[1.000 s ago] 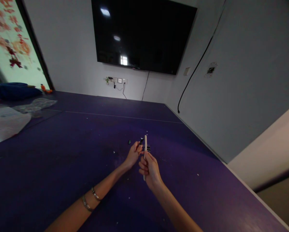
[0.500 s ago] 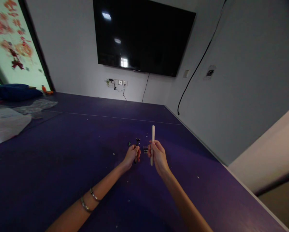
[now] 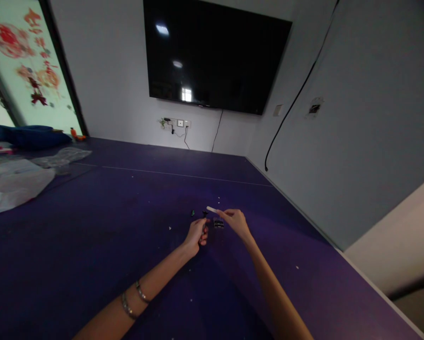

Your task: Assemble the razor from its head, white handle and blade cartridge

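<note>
My left hand (image 3: pixel 197 233) is closed around the handle of a dark razor (image 3: pixel 205 212), whose small T-shaped head stands out above the fingers. Pinched in my right hand (image 3: pixel 236 221) is a slim white stick (image 3: pixel 212 209). It points left, its tip close to the razor's head; whether they touch I cannot tell. Between my hands a small dark piece with pale bars (image 3: pixel 218 223) lies on the purple surface (image 3: pixel 134 226). Left of the razor rests a small dark green piece (image 3: pixel 192 213).
Clear plastic wrapping (image 3: pixel 61 157) and a white plastic bag (image 3: pixel 19 182) lie at the left, near a blue cloth bundle (image 3: pixel 35 136). White crumbs dot the surface. A black cable (image 3: pixel 292 101) hangs along the right wall; a television (image 3: pixel 215 52) is mounted ahead.
The white stick has swung from upright to nearly level, its tip now by the razor's head. My right hand has turned with it. The view has shifted slightly.
</note>
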The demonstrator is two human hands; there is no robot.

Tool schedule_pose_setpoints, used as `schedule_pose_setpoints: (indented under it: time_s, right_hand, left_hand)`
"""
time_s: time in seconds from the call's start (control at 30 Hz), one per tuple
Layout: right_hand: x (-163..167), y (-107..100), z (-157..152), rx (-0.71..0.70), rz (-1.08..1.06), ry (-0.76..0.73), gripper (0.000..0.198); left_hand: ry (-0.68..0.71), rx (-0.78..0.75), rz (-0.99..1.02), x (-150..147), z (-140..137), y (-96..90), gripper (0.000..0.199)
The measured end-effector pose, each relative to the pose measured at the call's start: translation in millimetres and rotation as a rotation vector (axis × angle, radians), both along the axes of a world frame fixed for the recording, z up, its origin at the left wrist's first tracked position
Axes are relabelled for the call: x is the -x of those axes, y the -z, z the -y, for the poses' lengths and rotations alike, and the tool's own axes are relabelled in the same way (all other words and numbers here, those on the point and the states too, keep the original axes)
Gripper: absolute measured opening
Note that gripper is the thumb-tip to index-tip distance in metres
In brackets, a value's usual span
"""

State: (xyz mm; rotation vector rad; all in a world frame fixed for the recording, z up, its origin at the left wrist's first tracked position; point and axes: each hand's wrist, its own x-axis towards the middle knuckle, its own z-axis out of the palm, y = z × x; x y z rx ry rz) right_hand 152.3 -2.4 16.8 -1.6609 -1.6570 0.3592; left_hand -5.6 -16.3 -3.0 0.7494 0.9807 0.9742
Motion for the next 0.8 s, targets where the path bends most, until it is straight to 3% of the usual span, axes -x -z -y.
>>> schedule_pose_setpoints:
  time_s: [0.17, 0.37, 0.5, 0.8]
  right_hand:
    - [7.4, 2.0, 1.3, 0.058, 0.058, -0.014, 0.048]
    - [7.5, 4.2, -2.1, -0.032, 0.078, 0.056, 0.047]
    - [3.2, 9.5, -7.0, 0.043, 0.022, -0.029, 0.050]
    - [1.8, 6.7, -4.3, 0.077, 0.049, -0.013, 0.048]
  left_hand:
    - [0.006, -0.001, -0.020, -1.0, 2.3, 3.1, 0.019]
    - [0.036, 0.003, -0.045, -2.1, 1.5, 10.1, 0.024]
    - [0.043, -0.007, -0.045, -2.4, 2.6, 10.5, 0.019]
    - [0.041, -0.005, -0.070, -2.2, 1.1, 13.0, 0.015]
